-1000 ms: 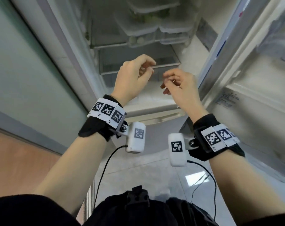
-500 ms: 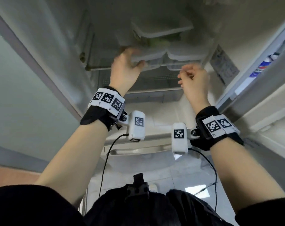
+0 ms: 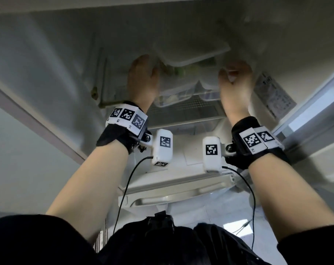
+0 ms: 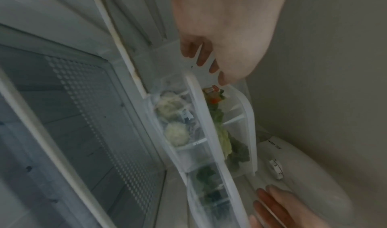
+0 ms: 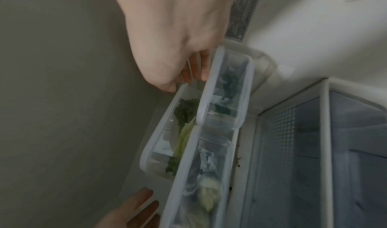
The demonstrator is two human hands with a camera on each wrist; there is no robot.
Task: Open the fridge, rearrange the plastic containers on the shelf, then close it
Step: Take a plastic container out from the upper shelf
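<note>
The fridge [image 3: 47, 60] stands open, and three clear plastic containers sit on its upper shelf [image 3: 185, 111]: two side by side, and a third, the top container [image 3: 193, 54], stacked across them. Both hands are in at the stack. The left hand [image 3: 143, 77] is at the top container's left end, its fingers [image 4: 206, 54] curled at the corner below the lid rim. The right hand [image 3: 236, 81] is at the opposite end, its fingers [image 5: 204, 67] curled against the end wall in the right wrist view. The frames are blurred, so I cannot tell whether either grip is clamped tight or only touching.

The top container holds loose green leaves and a few red-orange bits, so it is probably light. Its walls look thin and smooth, likely to flex if squeezed and perhaps slick from the cold. The stiffest places are probably the two short ends just below the white lid rim, right where each grip now sits. Lifting by the lid alone risks popping it off. Held level between the two grips, the leaves should stay put.

Directly beneath the grips, the lower left container [image 4: 176, 124] holds pale round pieces, and the lower right container [image 5: 227, 89] holds something dark. Both lie close under the top one, so dragging it sideways could shift them. A straight lift looks safer.
</note>
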